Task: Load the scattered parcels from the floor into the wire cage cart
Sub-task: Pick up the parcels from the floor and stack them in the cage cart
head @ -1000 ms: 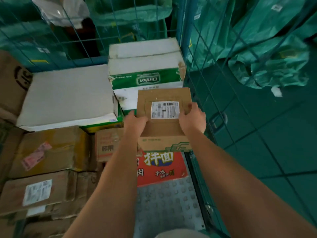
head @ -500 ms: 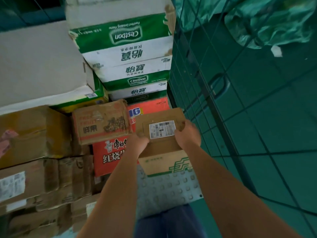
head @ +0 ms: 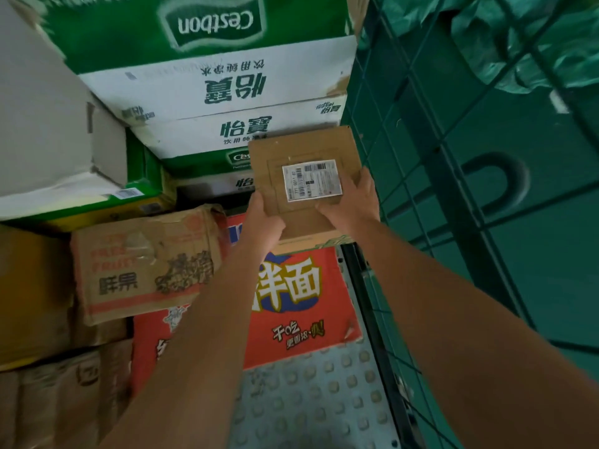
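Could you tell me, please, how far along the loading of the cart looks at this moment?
Well along: the green wire cage cart already holds stacked green-and-white water cartons, a worn brown fruit carton and a red noodle box. In hand: the left hand and right hand grip a small brown cardboard parcel with a white label above the red box, not yet set down. Parcels remaining on the floor are out of view.

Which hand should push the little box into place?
Probably the right hand: it grips the small brown parcel at the wire cage wall side. The left hand grips its near-left corner.
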`<state>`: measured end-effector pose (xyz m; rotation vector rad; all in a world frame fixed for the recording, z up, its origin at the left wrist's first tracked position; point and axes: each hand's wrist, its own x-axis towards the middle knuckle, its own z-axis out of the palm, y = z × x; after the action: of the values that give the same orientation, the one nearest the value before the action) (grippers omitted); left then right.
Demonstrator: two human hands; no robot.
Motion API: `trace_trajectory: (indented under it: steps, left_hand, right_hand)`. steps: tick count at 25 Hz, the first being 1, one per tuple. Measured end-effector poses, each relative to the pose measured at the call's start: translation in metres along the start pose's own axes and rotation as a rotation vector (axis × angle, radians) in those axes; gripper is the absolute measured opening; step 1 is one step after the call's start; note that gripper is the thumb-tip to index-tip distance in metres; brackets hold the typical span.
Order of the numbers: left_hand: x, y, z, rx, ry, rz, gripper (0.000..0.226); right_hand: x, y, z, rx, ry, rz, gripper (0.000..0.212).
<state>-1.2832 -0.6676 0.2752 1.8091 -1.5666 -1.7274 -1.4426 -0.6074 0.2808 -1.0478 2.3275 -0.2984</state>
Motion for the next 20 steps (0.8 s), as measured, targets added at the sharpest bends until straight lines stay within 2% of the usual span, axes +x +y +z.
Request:
trace_trajectory:
  steps: [4, 7, 10, 15, 20]
  left_hand:
    - [0.025, -0.014, 0.015, 0.089, -0.007, 0.040, 0.079]
    - [0.021, -0.016, 0.011, 0.107, -0.037, 0.055, 0.081]
    - [0.007, -0.005, 0.004, 0.092, -0.033, 0.061, 0.080]
    - [-0.048, 0.028, -0.022, 0.177, 0.035, 0.117, 0.032]
    - [-0.124, 0.047, -0.058, 0.157, 0.032, 0.078, 0.019]
  right_hand:
    - [0.016, 0.011, 0.021, -0.150, -0.004, -0.031, 0.076]
    - [0.014, 0.010, 0.019, -0.112, -0.011, -0.020, 0.076]
    - [0.013, 0.001, 0.009, -0.007, -0.006, -0.006, 0.059]
    - [-0.041, -0.019, -0.023, 0.223, 0.014, 0.107, 0.035]
    - [-0.144, -0.035, -0.059, 0.387, 0.021, 0.245, 0.048]
